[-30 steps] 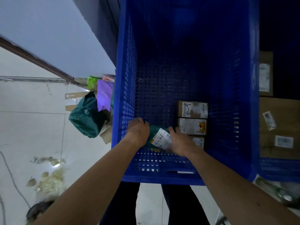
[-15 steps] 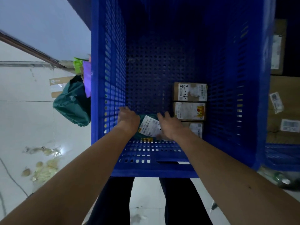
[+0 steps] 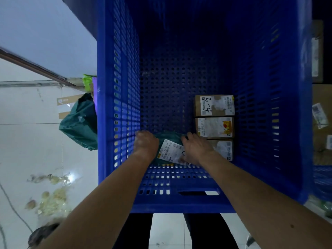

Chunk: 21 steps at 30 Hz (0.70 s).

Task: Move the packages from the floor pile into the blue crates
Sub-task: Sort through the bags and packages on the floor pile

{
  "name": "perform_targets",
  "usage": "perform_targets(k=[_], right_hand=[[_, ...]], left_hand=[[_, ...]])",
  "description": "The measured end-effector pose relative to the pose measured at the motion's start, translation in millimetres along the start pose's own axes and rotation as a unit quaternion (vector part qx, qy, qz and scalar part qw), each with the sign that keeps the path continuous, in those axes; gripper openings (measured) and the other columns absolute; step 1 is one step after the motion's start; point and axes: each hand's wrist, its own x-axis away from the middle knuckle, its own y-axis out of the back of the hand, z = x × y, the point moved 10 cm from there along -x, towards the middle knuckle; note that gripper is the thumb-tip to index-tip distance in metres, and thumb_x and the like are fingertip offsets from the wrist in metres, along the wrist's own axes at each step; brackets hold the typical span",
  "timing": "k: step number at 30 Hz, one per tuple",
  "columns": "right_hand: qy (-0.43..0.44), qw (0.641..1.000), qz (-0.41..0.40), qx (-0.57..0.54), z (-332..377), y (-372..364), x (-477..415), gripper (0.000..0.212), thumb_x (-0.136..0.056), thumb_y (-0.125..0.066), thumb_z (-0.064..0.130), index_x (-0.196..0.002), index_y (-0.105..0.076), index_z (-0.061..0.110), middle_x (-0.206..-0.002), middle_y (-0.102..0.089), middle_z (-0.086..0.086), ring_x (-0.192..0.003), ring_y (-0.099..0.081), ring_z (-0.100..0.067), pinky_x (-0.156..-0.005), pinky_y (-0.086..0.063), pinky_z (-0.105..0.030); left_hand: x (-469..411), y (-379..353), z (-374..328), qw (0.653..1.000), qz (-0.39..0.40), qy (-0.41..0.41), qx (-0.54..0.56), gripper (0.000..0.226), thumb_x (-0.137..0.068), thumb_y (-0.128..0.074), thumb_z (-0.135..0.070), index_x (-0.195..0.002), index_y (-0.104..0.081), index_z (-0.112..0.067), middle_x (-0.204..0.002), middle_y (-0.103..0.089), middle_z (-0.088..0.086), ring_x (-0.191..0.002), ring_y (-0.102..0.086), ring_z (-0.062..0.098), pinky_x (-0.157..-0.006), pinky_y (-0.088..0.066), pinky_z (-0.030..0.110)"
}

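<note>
Both arms are reaching down into the blue crate, which is filling most of my view. The green package is lying on the crate floor in the near-left corner, at about 6 o'clock from frame centre, its white label facing up. The left hand is gripping the package's left end, fingers curled down over it, knuckles up. The right hand is lying across the label side, fingers bent over the far right edge; I am reading it as holding, not just resting. Three cardboard boxes are sitting in a row along the right wall, at 3 to 4 o'clock, the nearest just beside the right wrist. Outside, at 9 o'clock, a green bag is leaning against the crate on the floor.
</note>
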Motion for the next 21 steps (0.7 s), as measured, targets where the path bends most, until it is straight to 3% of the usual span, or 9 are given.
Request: perform_targets(k=[5,9,12,17,21], right_hand=[[-0.007,0.997,0.03,0.073,3,8,7,0.069,-0.097,-0.056,0.051,-0.15,-0.035,0.011,-0.145,-0.039,-0.015,-0.13,-0.04,-0.03,-0.105,-0.036,-0.042],[-0.023,0.997,0.028,0.063,9,15,17,0.066,-0.1,-0.053,0.033,-0.154,-0.024,0.008,-0.146,-0.038,-0.017,-0.13,-0.041,-0.033,-0.101,-0.039,-0.042],[-0.02,0.999,0.02,0.031,12,23,30,0.066,-0.1,-0.051,0.03,-0.155,-0.02,0.01,-0.145,-0.037,-0.018,-0.128,-0.042,-0.035,-0.099,-0.04,-0.044],[-0.044,0.997,0.044,-0.037,7,40,69,0.068,-0.102,-0.048,0.037,-0.157,-0.019,0.011,-0.153,-0.03,-0.018,-0.137,-0.035,-0.036,-0.108,-0.037,-0.046],[-0.05,0.994,0.07,-0.066,10,63,103,0.062,-0.103,-0.044,0.038,-0.155,-0.025,0.011,-0.154,-0.029,-0.017,-0.138,-0.034,-0.035,-0.107,-0.037,-0.043]], left_hand=[[4,-6,-9,0.999,0.032,-0.006,0.014,0.047,-0.098,-0.056,-0.026,-0.141,-0.047,-0.009,-0.143,-0.046,0.019,-0.131,-0.045,0.035,-0.108,-0.037,0.047],[14,-2,-4,0.996,-0.01,0.01,0.087,0.079,-0.099,-0.053,-0.03,-0.155,-0.007,0.003,-0.161,-0.011,0.026,-0.142,-0.031,0.039,-0.108,-0.035,0.048],[28,3,-3,0.988,-0.022,-0.003,0.15,0.087,-0.099,-0.054,-0.028,-0.156,0.005,0.0,-0.163,0.002,0.023,-0.146,-0.021,0.039,-0.112,-0.032,0.048],[61,12,5,0.979,0.005,-0.018,0.205,0.085,-0.1,-0.052,-0.039,-0.158,0.001,-0.007,-0.164,-0.003,0.019,-0.146,-0.023,0.038,-0.11,-0.036,0.049],[95,28,8,0.977,0.001,-0.019,0.211,0.076,-0.096,-0.054,-0.03,-0.156,-0.011,-0.009,-0.161,-0.017,0.018,-0.141,-0.032,0.037,-0.106,-0.04,0.049]])
